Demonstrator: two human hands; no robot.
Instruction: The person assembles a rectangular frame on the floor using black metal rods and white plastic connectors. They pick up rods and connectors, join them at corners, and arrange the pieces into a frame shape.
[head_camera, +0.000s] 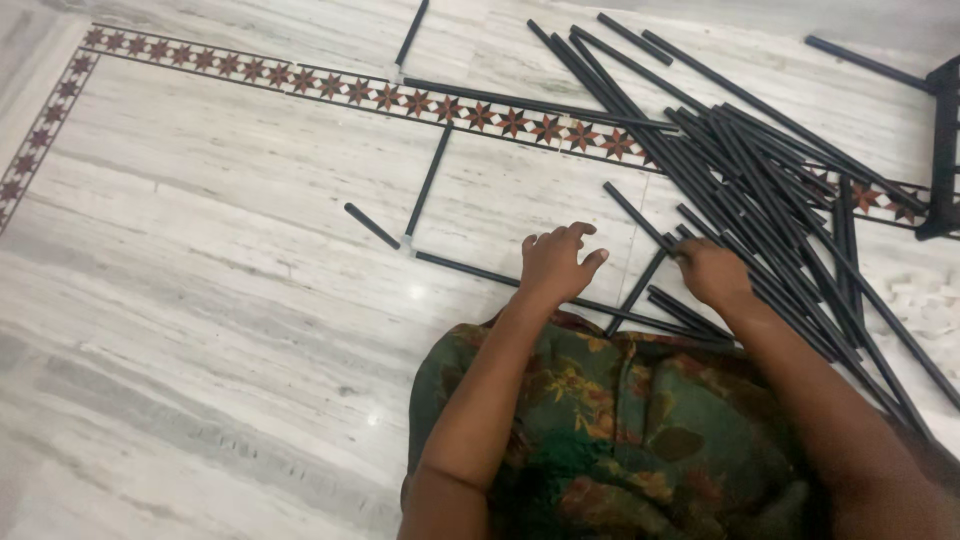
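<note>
I sit on a marble floor with a green flowered cloth (610, 430) over my lap. My left hand (555, 262) rests palm down on the floor, fingers apart, just above a long black rod (470, 270) that runs under it. My right hand (712, 272) is curled around the end of a black rod (640, 285) at the near edge of a big pile of black rods (760, 160). Two white corner connectors (407, 241) (397, 72) join several rods into a partial frame on the floor.
A short loose rod (372, 226) lies left of the frame. Small white connectors (925, 305) are scattered at the right. A black frame piece (944, 150) stands at the right edge. A star-patterned tile border (300, 80) crosses the floor.
</note>
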